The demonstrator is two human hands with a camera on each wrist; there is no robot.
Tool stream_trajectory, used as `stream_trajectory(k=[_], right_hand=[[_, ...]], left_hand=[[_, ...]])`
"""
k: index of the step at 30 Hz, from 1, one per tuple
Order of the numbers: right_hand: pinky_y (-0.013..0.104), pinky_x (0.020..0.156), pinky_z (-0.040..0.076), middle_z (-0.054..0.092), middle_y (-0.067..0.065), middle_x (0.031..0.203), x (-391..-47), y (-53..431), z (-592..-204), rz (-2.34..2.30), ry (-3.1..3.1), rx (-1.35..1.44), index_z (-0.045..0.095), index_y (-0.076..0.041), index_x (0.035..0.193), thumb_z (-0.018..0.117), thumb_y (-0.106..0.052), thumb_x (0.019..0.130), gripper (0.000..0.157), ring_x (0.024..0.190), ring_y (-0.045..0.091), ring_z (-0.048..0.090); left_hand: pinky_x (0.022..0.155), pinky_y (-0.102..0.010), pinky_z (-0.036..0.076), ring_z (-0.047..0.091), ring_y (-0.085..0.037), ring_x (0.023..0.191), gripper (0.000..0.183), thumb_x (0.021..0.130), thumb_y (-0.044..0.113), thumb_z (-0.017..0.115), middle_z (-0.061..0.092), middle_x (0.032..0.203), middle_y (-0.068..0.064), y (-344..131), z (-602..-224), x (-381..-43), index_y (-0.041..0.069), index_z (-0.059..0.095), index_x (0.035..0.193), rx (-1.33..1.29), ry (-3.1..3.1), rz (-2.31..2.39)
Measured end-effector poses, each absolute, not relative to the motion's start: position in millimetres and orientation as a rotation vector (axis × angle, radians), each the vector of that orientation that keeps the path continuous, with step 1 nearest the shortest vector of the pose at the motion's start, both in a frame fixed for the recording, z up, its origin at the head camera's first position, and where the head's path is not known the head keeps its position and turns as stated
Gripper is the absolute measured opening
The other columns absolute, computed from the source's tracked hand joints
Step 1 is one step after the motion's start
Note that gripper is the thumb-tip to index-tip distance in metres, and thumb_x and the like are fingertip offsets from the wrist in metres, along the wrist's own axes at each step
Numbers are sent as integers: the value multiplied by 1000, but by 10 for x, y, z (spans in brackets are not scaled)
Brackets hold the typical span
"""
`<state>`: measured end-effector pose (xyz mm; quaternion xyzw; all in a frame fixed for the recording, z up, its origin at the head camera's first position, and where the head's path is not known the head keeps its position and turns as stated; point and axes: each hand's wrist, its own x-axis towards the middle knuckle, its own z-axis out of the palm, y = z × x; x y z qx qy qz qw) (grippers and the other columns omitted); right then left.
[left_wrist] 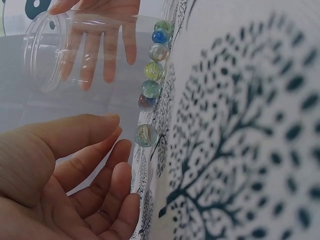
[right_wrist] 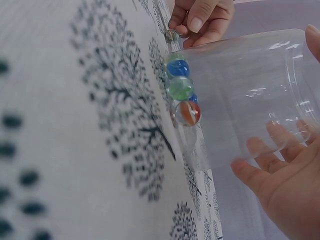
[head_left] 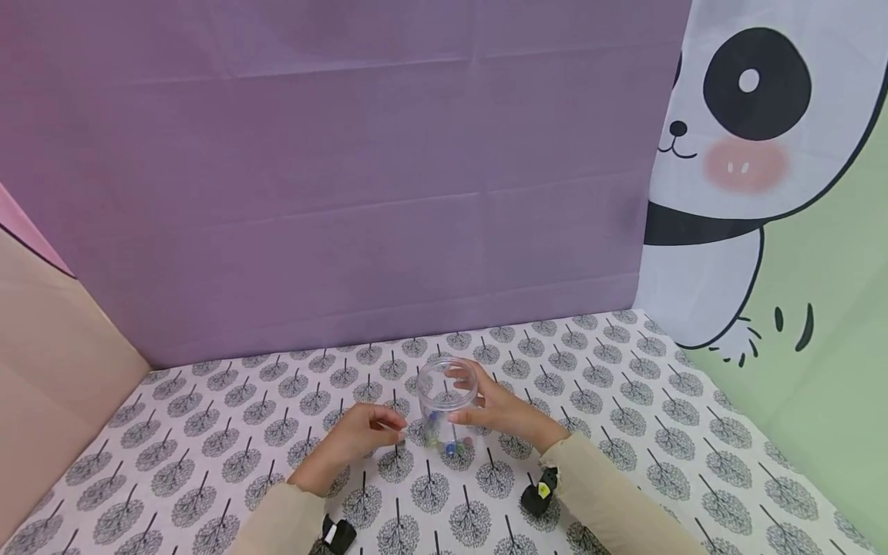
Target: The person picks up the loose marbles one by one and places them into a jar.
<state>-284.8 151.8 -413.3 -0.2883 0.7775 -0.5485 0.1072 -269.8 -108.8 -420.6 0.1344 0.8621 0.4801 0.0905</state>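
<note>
A clear jar (head_left: pixel 444 401) stands upright on the cloth, its mouth uncovered. Several glass marbles lie at its bottom, among them a blue marble (right_wrist: pixel 177 67) and an orange-and-white marble (right_wrist: pixel 188 113). My right hand (head_left: pixel 501 408) holds the jar from the right, thumb on the near side and fingers round the far side. On the cloth outside the jar, to its left, is a clear swirled marble (left_wrist: pixel 146 135). My left hand (head_left: pixel 364 433) is right beside that marble, with fingers loosely bent and a gap showing between fingertips and marble in the left wrist view.
A white cloth (head_left: pixel 208 493) printed with dark trees covers the table. Behind it hangs a purple curtain (head_left: pixel 347 193). A panda-printed sheet (head_left: pixel 819 293) closes the right side, and a beige panel (head_left: pixel 62 370) the left.
</note>
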Motion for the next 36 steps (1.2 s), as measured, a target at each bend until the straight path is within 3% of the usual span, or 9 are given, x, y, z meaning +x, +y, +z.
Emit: stream_trajectory(k=[9, 18, 27, 36], right_hand=[[48, 110, 26, 33, 2, 149, -2843, 1514, -4148, -1603, 2308, -822, 21, -27, 146, 68, -25, 86, 76, 137, 27, 31], [46, 109, 29, 33, 2, 149, -2821, 1527, -4127, -1589, 2322, -815, 22, -27, 146, 69, -30, 85, 77, 136, 27, 32], [45, 110, 27, 33, -2, 149, -2827, 1515, -4122, -1605, 2304, -802, 22, -30, 145, 69, -23, 86, 75, 137, 24, 31], [49, 110, 25, 33, 2, 149, -2850, 1521, -4131, -1608, 2298, -820, 20, -27, 146, 69, -25, 86, 78, 137, 26, 31]], left_hand=[[69, -30, 48, 57, -15, 77, 19, 78, 7, 72, 65, 86, -4, -1111, -4241, -2708, 0, 69, 96, 459, 2538, 1421], [71, -30, 48, 58, -15, 77, 18, 77, 5, 73, 66, 86, -3, -1124, -4257, -2712, 0, 69, 93, 491, 2514, 1408], [70, -28, 49, 58, -14, 76, 18, 77, 2, 71, 66, 84, -4, -1136, -4264, -2715, -2, 68, 93, 505, 2502, 1411], [68, -27, 50, 58, -14, 75, 18, 75, -4, 69, 67, 84, -5, -1144, -4285, -2732, -3, 68, 93, 508, 2493, 1414]])
